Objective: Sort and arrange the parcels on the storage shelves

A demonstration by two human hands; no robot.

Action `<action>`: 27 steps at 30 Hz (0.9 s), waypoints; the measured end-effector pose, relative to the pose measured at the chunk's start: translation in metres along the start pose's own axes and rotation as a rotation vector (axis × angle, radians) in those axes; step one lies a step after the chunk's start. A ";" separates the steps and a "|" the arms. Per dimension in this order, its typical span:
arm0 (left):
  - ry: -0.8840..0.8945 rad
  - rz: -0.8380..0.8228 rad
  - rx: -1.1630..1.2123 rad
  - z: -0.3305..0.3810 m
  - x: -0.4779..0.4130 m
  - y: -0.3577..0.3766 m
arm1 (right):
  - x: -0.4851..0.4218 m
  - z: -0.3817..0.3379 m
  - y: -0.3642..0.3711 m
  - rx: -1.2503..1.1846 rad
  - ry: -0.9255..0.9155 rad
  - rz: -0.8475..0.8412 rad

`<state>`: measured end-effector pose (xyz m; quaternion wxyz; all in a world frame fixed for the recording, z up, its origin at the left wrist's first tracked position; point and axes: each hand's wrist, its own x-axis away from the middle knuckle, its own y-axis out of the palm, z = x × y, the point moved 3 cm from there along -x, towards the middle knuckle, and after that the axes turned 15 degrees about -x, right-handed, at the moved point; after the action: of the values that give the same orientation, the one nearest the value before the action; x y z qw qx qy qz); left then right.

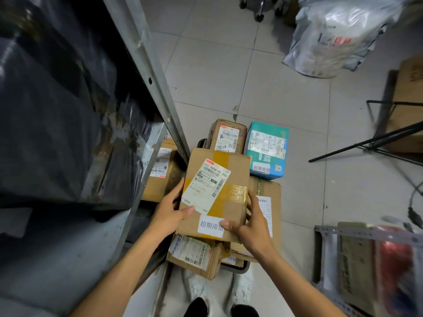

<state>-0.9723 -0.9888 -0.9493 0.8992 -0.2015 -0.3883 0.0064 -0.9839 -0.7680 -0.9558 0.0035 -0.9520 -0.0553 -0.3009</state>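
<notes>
Cardboard parcels (226,136) ring held box (217,193) beside shelf post (146,65).

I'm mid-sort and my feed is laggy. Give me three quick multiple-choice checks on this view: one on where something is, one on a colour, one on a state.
1. Where is the teal box relative to the held cardboard box?
A. Directly under it
B. Beyond it, to the right
C. Nearer the person, on the left

2. What colour is the tape on the held cardboard box?
A. Yellow
B. Blue
C. Black

3. How do the left hand and right hand stand with the held cardboard box?
A. Only the left hand touches it
B. Neither touches it
C. Both grip it

Answers:
1 B: the teal box sits past the held box's far right corner.
2 A: yellow strips cross its top.
3 C: both thumbs lie on top, with fingers round each side.
</notes>
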 end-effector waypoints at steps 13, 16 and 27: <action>0.138 0.015 -0.956 0.092 0.071 -0.035 | 0.036 -0.121 -0.004 0.857 0.104 -0.184; 0.198 0.012 -1.134 0.134 0.110 -0.056 | 0.068 -0.172 -0.008 0.974 0.086 -0.199; 0.484 0.208 -1.225 0.313 0.223 -0.122 | 0.174 -0.360 -0.005 1.142 -0.305 -0.118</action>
<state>-1.0539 -0.9512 -0.5564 0.6786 -0.7082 -0.0874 -0.1740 -1.0487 -0.7593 -0.5612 0.4902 -0.8273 -0.2613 -0.0830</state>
